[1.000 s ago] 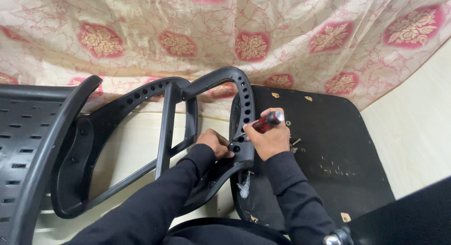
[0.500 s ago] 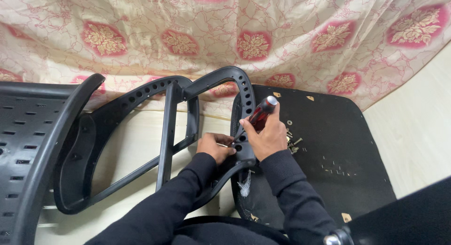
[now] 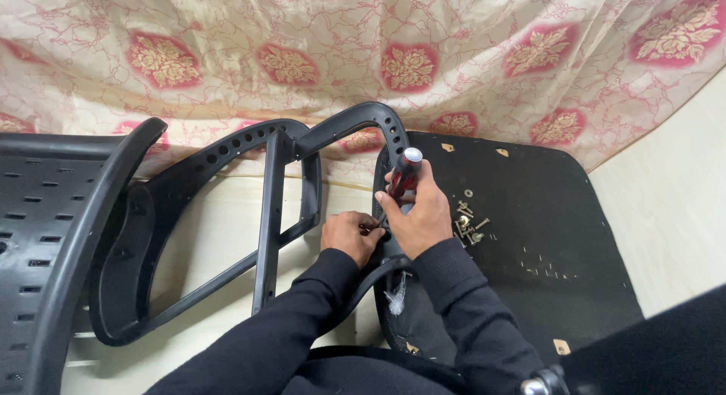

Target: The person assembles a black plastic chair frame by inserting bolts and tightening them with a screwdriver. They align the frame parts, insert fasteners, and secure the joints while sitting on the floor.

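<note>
At the far left lies a black perforated chair back (image 3: pixel 45 236), and beside it the black plastic armrest frame (image 3: pixel 227 213) rests flat on the pale floor (image 3: pixel 219 251), its curved end reaching over the upturned seat base (image 3: pixel 529 244). I judge the fastening only partly done: the frame sits in place against the seat edge, yet a cluster of loose screws and washers (image 3: pixel 469 225) is unused just right of my hands. My left hand (image 3: pixel 349 237) is closed narrowly, fingertips pinching something small at the joint; I cannot tell what. My right hand (image 3: pixel 417 212) is wrapped around a red-and-black screwdriver (image 3: pixel 404 177), held upright, tip down at that joint. The patterned cloth (image 3: pixel 363 54) hangs behind. My own sleeves hide the joint's near side.
</note>
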